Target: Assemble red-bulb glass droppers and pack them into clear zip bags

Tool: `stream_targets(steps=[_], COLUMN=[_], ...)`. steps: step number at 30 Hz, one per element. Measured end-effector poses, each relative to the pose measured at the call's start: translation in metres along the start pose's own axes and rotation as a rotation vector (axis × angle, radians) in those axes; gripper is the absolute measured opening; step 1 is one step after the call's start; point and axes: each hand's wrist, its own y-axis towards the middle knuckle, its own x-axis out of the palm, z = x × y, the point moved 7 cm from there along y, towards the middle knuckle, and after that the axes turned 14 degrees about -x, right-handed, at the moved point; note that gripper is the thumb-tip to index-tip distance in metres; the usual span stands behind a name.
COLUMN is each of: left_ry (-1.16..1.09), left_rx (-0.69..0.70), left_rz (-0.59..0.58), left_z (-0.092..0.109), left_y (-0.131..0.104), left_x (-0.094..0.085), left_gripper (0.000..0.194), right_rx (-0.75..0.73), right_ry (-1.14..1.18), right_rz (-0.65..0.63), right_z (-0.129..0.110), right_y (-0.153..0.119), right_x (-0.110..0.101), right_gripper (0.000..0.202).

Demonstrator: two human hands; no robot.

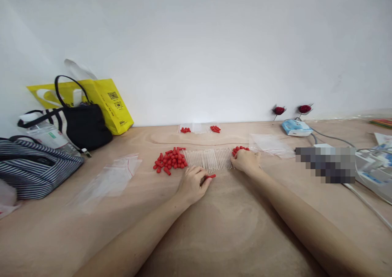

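My left hand (193,184) is closed around a small red rubber bulb (211,176), which sticks out between thumb and finger. Just beyond it lies a row of thin clear tubes (208,159), side by side. A larger heap of red rubber bulbs (172,160) sits at the row's left end. At the right end, my right hand (246,161) has its fingers drawn together, and what they pinch is hidden. A smaller group of red bulbs (240,149) shows right behind those fingers.
Clear zip bags lie flat at left (114,175) and right (271,144). Two bags holding red bulbs (196,128) are against the wall. Handbags (82,123) and a yellow bag (118,109) stand left. A tissue pack (296,127), cables and a power strip (375,179) are right.
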Motion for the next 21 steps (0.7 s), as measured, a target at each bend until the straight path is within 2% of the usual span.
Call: stream_targets(steps=[10,15,18,21], left_ry=[0.017,0.038,0.057,0.079], left_rx=[-0.008,-0.018,-0.014,-0.025], left_rz=[0.016,0.003,0.012,0.039], left_z=[-0.001,-0.003,-0.005,-0.012], left_y=[0.0,0.0,-0.002,-0.003], left_x=[-0.004,-0.003,-0.006,-0.014], left_gripper=[0.004,0.004,0.016,0.018], right_rx=[-0.008,-0.032,-0.187,-0.506], right_ry=[-0.03,-0.024,0.077,0.21], right_rz=[-0.005,0.068,0.187,0.281], right_z=[-0.005,0.0,0.001,-0.006], right_y=[0.0,-0.003,-0.011,-0.031], right_x=[0.001,-0.008,-0.015,-0.019], right_gripper=[0.02,0.032,0.033,0.032])
